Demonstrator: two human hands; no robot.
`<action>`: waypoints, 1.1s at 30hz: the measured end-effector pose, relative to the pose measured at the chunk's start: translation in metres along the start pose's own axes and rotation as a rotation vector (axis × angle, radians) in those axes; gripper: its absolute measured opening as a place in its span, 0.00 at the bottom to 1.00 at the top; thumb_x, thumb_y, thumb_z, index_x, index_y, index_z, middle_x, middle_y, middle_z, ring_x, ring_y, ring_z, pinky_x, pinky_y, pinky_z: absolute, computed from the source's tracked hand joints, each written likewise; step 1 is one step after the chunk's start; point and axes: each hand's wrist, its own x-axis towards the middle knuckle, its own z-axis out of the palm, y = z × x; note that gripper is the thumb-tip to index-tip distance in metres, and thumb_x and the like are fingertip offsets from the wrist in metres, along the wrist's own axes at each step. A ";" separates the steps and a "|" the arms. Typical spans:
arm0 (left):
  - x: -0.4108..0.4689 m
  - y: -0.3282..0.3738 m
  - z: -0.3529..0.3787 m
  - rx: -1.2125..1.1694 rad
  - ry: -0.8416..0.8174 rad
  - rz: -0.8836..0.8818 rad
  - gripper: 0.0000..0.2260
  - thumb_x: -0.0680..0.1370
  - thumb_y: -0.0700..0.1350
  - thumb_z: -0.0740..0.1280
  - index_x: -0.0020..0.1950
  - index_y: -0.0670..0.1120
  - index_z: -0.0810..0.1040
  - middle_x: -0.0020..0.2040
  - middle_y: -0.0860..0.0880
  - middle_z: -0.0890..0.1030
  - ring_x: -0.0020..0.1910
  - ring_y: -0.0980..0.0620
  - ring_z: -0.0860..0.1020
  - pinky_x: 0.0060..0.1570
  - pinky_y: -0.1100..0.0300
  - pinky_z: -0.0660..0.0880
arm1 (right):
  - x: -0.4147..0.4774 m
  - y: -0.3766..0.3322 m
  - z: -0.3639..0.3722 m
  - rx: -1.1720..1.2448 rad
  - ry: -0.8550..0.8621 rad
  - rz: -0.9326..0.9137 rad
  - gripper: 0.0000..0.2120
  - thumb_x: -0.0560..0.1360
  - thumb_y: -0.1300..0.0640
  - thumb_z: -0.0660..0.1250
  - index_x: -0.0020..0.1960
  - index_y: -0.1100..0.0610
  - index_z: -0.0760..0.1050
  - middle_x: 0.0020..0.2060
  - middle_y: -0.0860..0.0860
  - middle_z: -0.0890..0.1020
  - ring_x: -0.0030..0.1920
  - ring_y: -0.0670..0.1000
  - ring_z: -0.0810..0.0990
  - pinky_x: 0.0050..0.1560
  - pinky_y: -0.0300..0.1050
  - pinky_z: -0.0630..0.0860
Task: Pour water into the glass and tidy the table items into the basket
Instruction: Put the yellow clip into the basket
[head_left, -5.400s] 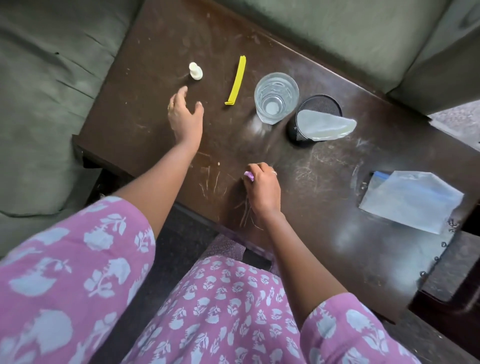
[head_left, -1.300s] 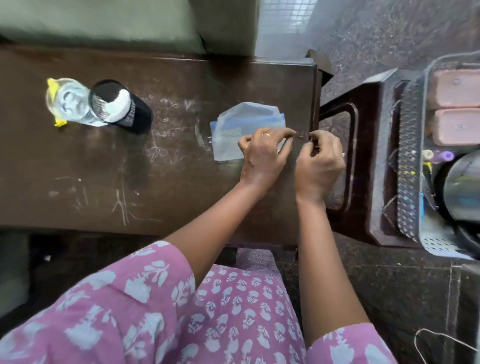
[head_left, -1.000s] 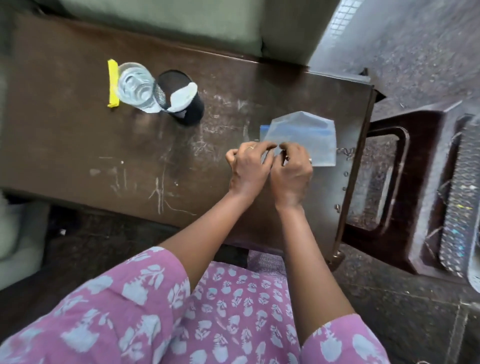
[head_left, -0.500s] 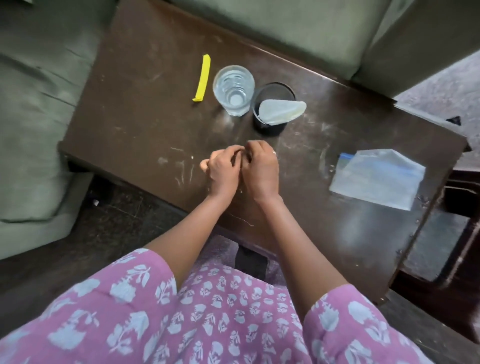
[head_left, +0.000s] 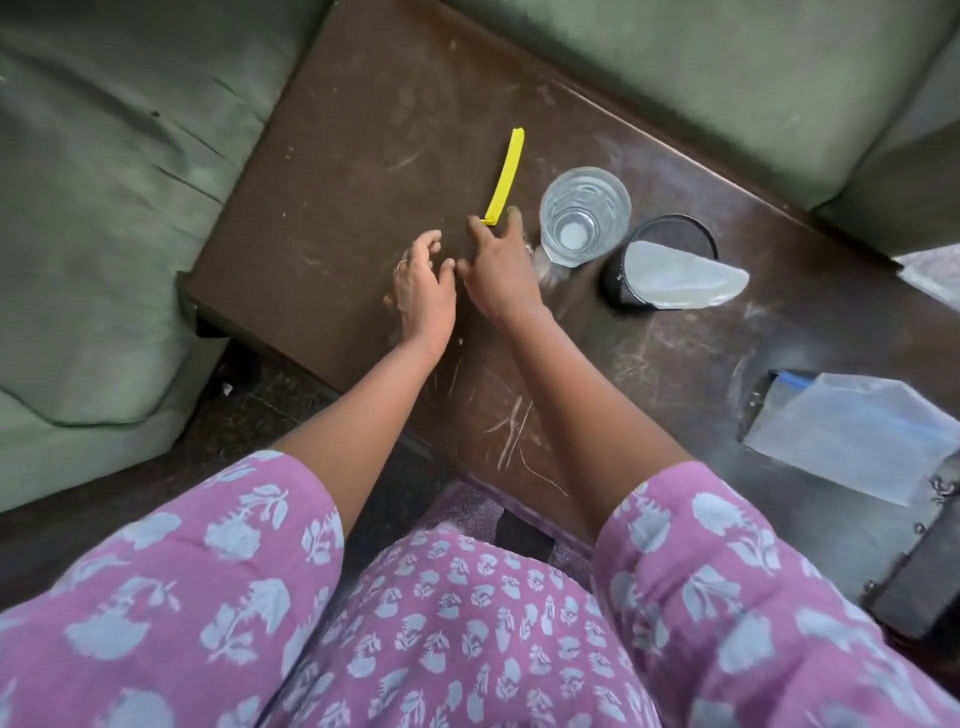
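Observation:
A clear glass (head_left: 584, 215) with water stands on the dark brown table (head_left: 363, 130). Left of it lies a yellow clip stick (head_left: 505, 176). My right hand (head_left: 498, 270) is spread over the table, its fingertips at the near end of the yellow stick and close to the glass. My left hand (head_left: 423, 283) rests beside it, fingers curled and apart, nothing visible in it. A black mesh cup (head_left: 660, 262) with a pale flat piece lying across its mouth stands right of the glass. No basket shows in this view.
A translucent plastic zip bag (head_left: 852, 431) lies at the table's right edge. Green sofa cushions (head_left: 104, 182) border the table on the left and behind. My pink patterned clothing fills the bottom of the view.
Both hands came back from the plastic bag at the right, joined near the table's front, and have now moved forward to the yellow stick. The small white bottle seen earlier is gone from the table.

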 end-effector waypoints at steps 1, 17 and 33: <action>0.002 0.000 0.000 -0.004 -0.004 -0.007 0.15 0.78 0.42 0.61 0.65 0.48 0.70 0.62 0.49 0.76 0.62 0.48 0.73 0.63 0.50 0.67 | 0.005 0.000 0.003 -0.016 -0.016 0.014 0.26 0.77 0.54 0.63 0.73 0.56 0.60 0.73 0.65 0.51 0.73 0.65 0.56 0.72 0.53 0.57; -0.027 -0.006 0.025 -0.132 0.049 -0.114 0.17 0.79 0.40 0.59 0.67 0.47 0.69 0.63 0.44 0.75 0.58 0.48 0.75 0.59 0.59 0.67 | -0.072 0.053 0.021 -0.018 0.284 -0.123 0.06 0.75 0.68 0.61 0.42 0.65 0.75 0.44 0.60 0.78 0.42 0.63 0.76 0.36 0.54 0.73; -0.172 0.054 0.122 -0.228 0.003 0.008 0.09 0.77 0.41 0.62 0.53 0.45 0.80 0.54 0.45 0.81 0.53 0.47 0.77 0.53 0.62 0.68 | -0.183 0.188 -0.059 0.249 0.804 0.075 0.10 0.69 0.74 0.68 0.50 0.70 0.80 0.44 0.63 0.85 0.43 0.61 0.85 0.50 0.47 0.74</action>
